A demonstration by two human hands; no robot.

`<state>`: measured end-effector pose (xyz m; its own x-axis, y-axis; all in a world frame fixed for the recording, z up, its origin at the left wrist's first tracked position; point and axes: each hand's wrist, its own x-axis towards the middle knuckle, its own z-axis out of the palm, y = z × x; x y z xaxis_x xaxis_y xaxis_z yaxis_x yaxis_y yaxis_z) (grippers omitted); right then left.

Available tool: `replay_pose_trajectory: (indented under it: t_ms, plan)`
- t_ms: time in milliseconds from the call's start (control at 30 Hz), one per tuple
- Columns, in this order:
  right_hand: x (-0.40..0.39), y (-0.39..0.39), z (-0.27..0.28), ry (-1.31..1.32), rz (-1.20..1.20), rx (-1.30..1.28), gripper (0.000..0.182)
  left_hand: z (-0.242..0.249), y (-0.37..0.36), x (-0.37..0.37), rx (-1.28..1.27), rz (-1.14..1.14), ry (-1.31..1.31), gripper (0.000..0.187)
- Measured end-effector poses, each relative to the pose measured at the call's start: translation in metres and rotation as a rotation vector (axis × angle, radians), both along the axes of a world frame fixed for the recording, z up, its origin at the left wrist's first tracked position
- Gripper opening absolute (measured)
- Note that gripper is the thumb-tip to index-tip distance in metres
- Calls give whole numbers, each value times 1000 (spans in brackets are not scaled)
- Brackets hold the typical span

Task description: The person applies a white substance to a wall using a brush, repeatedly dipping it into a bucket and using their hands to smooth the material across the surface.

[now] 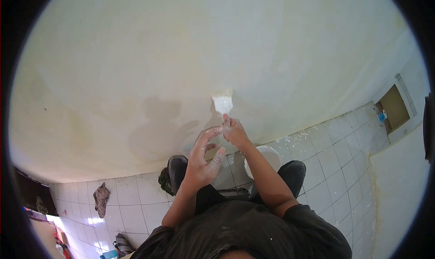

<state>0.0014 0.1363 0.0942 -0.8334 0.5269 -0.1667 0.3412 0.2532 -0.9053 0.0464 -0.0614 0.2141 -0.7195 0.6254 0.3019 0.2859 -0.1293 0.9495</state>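
Right hand (234, 131) grips the handle of a flat white-bristled paintbrush (222, 101) pressed to the cream plaster wall (181, 46) at twelve o'clock, left hand (204, 157) hangs open and empty beside it, and wet patches around nine o'clock suggest coating is only partly done.

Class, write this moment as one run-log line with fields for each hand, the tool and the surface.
right hand: gripping white flat paintbrush | bristles: on cream wall | left hand: open, empty | white paint bucket: on tiled floor
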Motion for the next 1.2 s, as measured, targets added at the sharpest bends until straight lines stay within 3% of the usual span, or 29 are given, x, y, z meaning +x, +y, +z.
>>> replay_pose_trajectory:
  t_ms: [67,267,533,667,800,900,967,1133,1200]
  plan:
    - [29,-7,62,-157,42,-346,41,0,0,4,16,25,24,47]
    - [28,15,203,48,232,-559,29,20,0,3,98,63,93,48]
    - [27,-4,383,327,366,-314,16,40,-1,8,140,81,144,45]
    - [41,-31,423,647,303,-89,18,39,-2,5,133,68,157,45]
    - [18,-27,419,705,268,94,35,38,1,9,121,64,155,45]
    - [-45,-10,335,700,198,369,46,37,1,9,131,45,123,45]
    - [-71,6,257,838,229,497,49,35,1,8,122,43,130,45]
    - [-25,-8,157,513,157,318,52,29,3,6,120,35,124,46]
    - [-10,-10,130,333,189,118,54,26,2,5,119,25,120,47]
